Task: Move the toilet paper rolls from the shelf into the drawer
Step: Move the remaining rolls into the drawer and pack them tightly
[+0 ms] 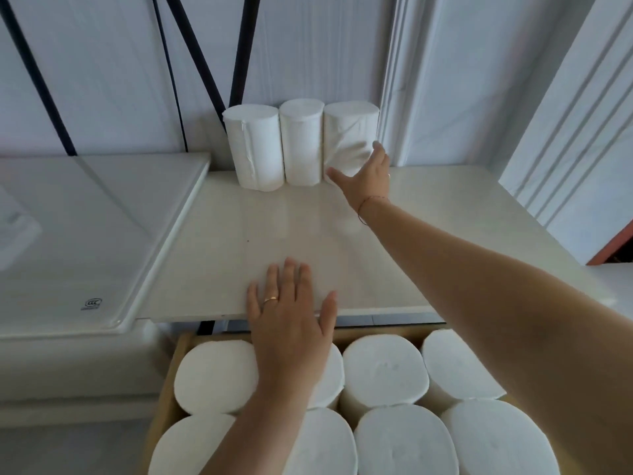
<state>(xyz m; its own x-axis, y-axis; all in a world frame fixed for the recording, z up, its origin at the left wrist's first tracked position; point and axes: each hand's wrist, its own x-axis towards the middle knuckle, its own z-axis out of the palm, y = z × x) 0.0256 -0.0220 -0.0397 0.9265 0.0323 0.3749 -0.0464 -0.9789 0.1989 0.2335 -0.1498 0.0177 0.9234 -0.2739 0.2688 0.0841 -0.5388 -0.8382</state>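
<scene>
Three white toilet paper rolls stand upright in a row at the back of the cream shelf: a left roll, a middle roll and a right roll. My right hand reaches to the right roll, thumb and fingers spread around its lower part and touching it. My left hand lies flat with straight fingers on the shelf's front edge. Below the shelf, the wooden drawer is pulled out and packed with several upright rolls.
A white lidded appliance sits left of the shelf. White wall panels with black cables rise behind the rolls. A white door frame stands at the right.
</scene>
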